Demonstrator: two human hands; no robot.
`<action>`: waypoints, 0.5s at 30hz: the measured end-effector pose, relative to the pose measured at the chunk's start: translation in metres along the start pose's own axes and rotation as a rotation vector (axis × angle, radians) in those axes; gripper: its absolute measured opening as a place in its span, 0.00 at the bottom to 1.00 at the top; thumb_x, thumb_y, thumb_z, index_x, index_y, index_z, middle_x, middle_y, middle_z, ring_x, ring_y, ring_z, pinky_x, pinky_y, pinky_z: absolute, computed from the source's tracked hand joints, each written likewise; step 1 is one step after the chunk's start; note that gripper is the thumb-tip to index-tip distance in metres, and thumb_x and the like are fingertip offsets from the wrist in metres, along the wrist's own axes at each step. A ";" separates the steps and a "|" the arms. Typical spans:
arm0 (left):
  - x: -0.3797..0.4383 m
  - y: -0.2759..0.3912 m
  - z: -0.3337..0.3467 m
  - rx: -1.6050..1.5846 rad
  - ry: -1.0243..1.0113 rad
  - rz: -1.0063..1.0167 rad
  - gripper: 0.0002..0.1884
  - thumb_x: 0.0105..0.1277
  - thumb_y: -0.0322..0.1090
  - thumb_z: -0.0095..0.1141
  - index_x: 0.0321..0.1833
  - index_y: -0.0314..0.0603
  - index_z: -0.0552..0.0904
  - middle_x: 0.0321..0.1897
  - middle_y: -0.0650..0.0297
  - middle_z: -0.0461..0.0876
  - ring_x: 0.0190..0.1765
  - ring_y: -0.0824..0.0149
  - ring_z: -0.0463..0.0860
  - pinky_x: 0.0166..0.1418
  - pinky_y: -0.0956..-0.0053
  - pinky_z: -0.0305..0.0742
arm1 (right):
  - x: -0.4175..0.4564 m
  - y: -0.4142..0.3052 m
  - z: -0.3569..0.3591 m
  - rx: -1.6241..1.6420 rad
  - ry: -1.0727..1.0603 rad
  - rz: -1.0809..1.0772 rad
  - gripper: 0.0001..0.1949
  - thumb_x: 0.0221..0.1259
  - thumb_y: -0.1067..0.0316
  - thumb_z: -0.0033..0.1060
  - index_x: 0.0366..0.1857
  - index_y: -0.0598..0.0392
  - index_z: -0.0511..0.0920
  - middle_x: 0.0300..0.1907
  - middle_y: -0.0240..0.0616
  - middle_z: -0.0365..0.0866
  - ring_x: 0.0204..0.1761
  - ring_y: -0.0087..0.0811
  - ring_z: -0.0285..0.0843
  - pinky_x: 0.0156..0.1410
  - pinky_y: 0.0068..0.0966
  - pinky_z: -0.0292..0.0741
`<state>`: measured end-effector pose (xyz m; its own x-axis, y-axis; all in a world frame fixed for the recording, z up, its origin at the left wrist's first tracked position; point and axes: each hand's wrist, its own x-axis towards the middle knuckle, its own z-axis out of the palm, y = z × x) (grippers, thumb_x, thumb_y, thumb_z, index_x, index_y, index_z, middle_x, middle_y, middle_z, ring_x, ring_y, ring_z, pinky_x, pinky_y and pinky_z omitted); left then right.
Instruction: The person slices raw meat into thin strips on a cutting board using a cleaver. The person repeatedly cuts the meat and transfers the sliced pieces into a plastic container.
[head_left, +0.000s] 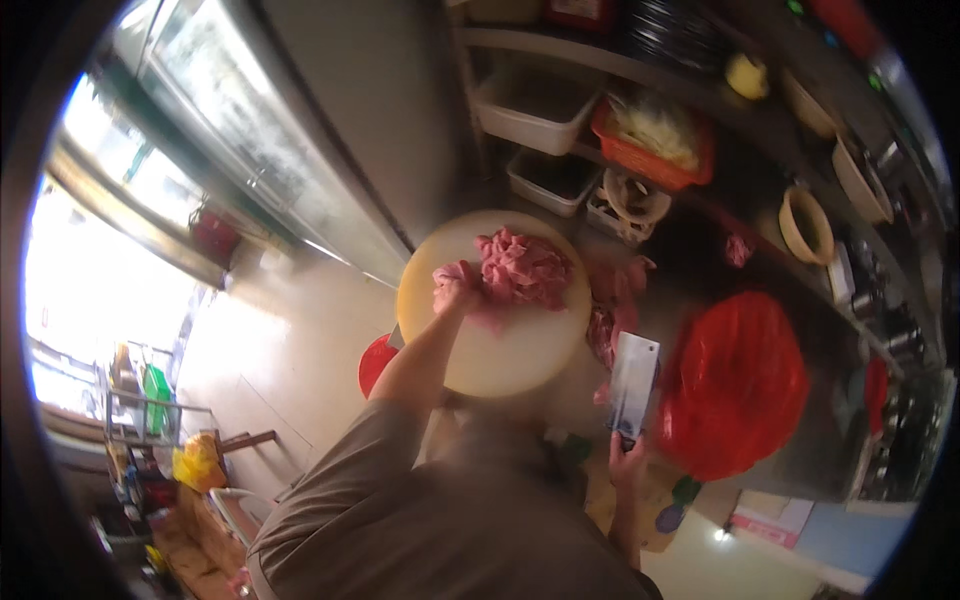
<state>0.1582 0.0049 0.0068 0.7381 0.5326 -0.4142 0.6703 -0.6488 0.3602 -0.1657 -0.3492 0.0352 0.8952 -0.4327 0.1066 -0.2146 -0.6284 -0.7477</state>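
Observation:
A heap of sliced raw meat (525, 270) lies on the far half of a round, pale chopping board (517, 360). At the left side of that heap, my left hand (456, 294) grips some of the pink meat; blur hides the exact finger placement. My right hand (627, 459) holds a Chinese cleaver (634, 379) by its handle. The broad blade points away from me, to the right of the board and apart from it. More raw meat (619, 300), partly in clear plastic, lies just beyond the board's right edge.
A large red plastic-covered bundle (739, 386) is right of the cleaver. White tubs (536, 124) and an orange basket (652, 154) of pale vegetables sit on shelving ahead. A glass-fronted cabinet (247, 127) stands left. Something red (373, 367) shows beside the board's left rim.

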 end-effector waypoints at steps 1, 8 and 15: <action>0.037 -0.028 0.009 -0.049 0.038 -0.023 0.48 0.62 0.54 0.62 0.74 0.20 0.61 0.61 0.43 0.81 0.64 0.50 0.82 0.68 0.60 0.77 | 0.003 0.002 0.019 -0.027 -0.091 -0.014 0.17 0.64 0.62 0.70 0.47 0.64 0.79 0.35 0.54 0.85 0.36 0.51 0.86 0.41 0.43 0.79; 0.022 -0.139 -0.032 -1.325 -0.709 0.114 0.23 0.65 0.41 0.60 0.59 0.35 0.81 0.47 0.58 0.85 0.49 0.59 0.86 0.56 0.64 0.80 | 0.017 -0.024 0.062 0.087 -0.229 -0.154 0.18 0.63 0.59 0.70 0.44 0.64 0.78 0.35 0.59 0.84 0.39 0.61 0.84 0.44 0.48 0.78; -0.108 -0.087 -0.170 -0.442 -0.308 0.345 0.26 0.67 0.45 0.62 0.58 0.30 0.79 0.47 0.53 0.86 0.51 0.53 0.85 0.57 0.59 0.81 | 0.054 -0.089 0.092 -0.139 -0.525 -0.317 0.17 0.62 0.60 0.69 0.42 0.63 0.76 0.38 0.60 0.84 0.46 0.63 0.82 0.47 0.52 0.76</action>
<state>0.0335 0.0960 0.1626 0.9053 0.1095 -0.4105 0.4151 -0.4343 0.7994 -0.0621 -0.2569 0.0470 0.9885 0.1416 -0.0534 0.0755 -0.7674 -0.6367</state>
